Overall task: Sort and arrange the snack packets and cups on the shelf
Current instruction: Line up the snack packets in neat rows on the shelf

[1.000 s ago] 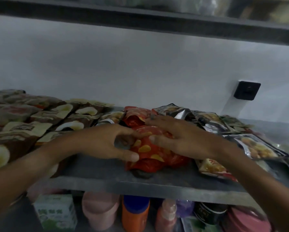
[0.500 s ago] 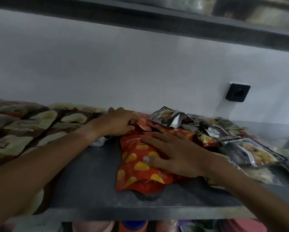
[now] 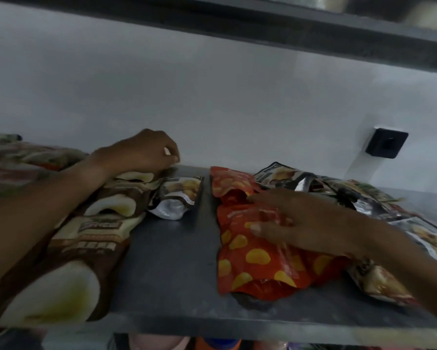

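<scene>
Snack packets covered the grey shelf (image 3: 167,269): brown-and-cream foil packets (image 3: 103,223) overlapped at left, red foil packets with yellow chip print (image 3: 250,258) right of centre, with bare shelf between the two groups. Left hand (image 3: 141,152) rested curled on the rear brown packets; whether its grip held one, cannot tell. Right hand (image 3: 303,223) lay flat on the red packets, fingers spread apart. Small silver-backed pouch (image 3: 177,198) lay just beside the brown row.

On the grey shelf (image 3: 167,269), the left hand (image 3: 141,152) curls down onto brown packets (image 3: 103,223) at the back — the right hand (image 3: 298,221) lies flat, fingers spread, on red packets (image 3: 253,261); a silver-backed packet (image 3: 177,198) sits between.
</scene>
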